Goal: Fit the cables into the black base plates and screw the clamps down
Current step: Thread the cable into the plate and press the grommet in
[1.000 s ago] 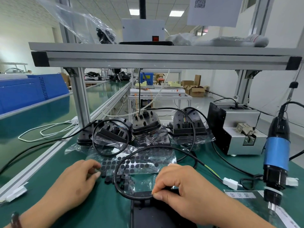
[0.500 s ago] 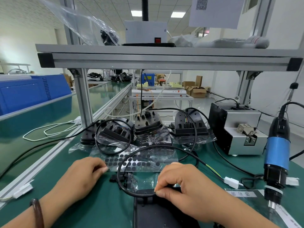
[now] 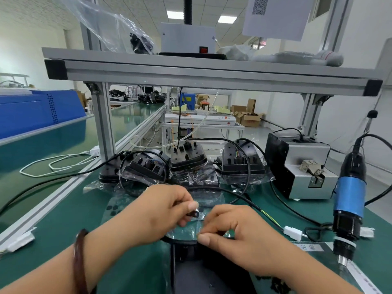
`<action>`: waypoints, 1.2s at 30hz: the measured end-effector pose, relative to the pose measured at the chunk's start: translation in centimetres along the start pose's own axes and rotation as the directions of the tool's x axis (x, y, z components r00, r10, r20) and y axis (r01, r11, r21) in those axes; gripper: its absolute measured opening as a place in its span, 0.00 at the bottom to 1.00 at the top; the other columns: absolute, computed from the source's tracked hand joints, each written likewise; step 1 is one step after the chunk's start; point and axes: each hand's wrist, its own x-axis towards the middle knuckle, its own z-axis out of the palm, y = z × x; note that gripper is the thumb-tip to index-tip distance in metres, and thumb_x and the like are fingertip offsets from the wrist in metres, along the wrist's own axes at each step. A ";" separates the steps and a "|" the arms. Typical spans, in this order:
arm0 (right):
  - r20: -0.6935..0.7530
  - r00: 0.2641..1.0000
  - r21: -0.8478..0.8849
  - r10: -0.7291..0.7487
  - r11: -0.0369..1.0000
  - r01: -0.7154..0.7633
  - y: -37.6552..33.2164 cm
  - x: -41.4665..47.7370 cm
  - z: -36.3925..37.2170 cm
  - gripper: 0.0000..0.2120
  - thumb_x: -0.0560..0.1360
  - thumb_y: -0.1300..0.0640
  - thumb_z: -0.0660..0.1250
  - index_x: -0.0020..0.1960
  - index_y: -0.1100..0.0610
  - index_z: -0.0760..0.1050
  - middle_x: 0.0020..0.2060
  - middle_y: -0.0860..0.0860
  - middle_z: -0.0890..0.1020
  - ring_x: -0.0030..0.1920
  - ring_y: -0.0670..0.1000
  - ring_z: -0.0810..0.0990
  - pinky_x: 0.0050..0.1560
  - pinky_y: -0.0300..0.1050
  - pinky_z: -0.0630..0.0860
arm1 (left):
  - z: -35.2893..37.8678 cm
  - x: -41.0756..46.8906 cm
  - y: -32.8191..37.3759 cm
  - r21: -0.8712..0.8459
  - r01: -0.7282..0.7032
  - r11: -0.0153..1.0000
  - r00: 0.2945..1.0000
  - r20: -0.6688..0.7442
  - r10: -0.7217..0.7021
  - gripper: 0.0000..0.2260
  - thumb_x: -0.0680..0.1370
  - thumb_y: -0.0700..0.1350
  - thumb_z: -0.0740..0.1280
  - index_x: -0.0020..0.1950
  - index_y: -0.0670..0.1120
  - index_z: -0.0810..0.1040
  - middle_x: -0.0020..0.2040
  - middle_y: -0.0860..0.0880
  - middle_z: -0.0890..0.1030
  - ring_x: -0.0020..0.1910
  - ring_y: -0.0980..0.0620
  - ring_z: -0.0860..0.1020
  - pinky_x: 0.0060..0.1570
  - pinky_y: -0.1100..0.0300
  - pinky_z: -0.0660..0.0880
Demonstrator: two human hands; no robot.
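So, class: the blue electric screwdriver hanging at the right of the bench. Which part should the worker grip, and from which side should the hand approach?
Grip the blue electric screwdriver around its blue barrel, probably with the right hand reaching out to the right. It hangs upright, bit end down, and the barrel is a plain round section. The cord leaves the black top, and the lower collar narrows toward the tip.

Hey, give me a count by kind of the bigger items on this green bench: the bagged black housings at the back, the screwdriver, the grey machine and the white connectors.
Black housings in clear bags: 4
Blue electric screwdriver: 1
Grey screw feeder machine: 1
White cable connectors: 2
Total: 8
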 end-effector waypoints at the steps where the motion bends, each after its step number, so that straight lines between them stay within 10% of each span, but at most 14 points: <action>1: -0.047 0.999 0.003 0.009 1.000 -0.009 0.0 0.0 0.1 0.01 0.73 0.54 0.72 0.43 0.50 0.82 0.37 0.47 0.81 0.40 0.43 0.79 0.44 0.41 0.76 | 0.5 0.0 0.1 0.007 -0.011 1.000 1.000 0.015 0.011 0.09 0.78 0.51 0.65 0.37 0.53 0.76 0.32 0.61 0.81 0.31 0.64 0.79 0.32 0.70 0.73; 16: -0.166 0.984 0.050 0.061 0.997 -0.054 -0.4 1.8 1.4 0.16 0.73 0.63 0.71 0.47 0.40 0.78 0.34 0.45 0.77 0.34 0.43 0.74 0.39 0.36 0.73 | 0.5 -1.0 -0.5 -0.279 -0.116 0.953 0.993 -0.070 0.100 0.17 0.70 0.62 0.63 0.45 0.51 0.63 0.39 0.52 0.84 0.38 0.55 0.81 0.43 0.49 0.78; 23: -0.148 0.930 0.537 0.336 0.817 -0.210 0.0 1.7 1.1 0.05 0.74 0.65 0.70 0.43 0.56 0.80 0.32 0.50 0.83 0.33 0.44 0.80 0.36 0.32 0.73 | -0.8 -2.9 -1.1 0.060 -0.233 0.971 0.955 0.201 0.217 0.11 0.71 0.61 0.69 0.47 0.57 0.77 0.44 0.62 0.80 0.45 0.62 0.78 0.45 0.71 0.72; 36: -0.013 0.944 0.499 0.331 0.820 -0.281 -0.1 1.1 1.6 0.06 0.73 0.62 0.72 0.39 0.54 0.82 0.34 0.48 0.84 0.36 0.42 0.79 0.42 0.33 0.75 | -0.2 -3.1 -1.3 -0.038 -0.171 0.984 0.976 0.130 0.175 0.02 0.73 0.51 0.71 0.41 0.57 0.81 0.38 0.62 0.82 0.40 0.62 0.80 0.41 0.71 0.73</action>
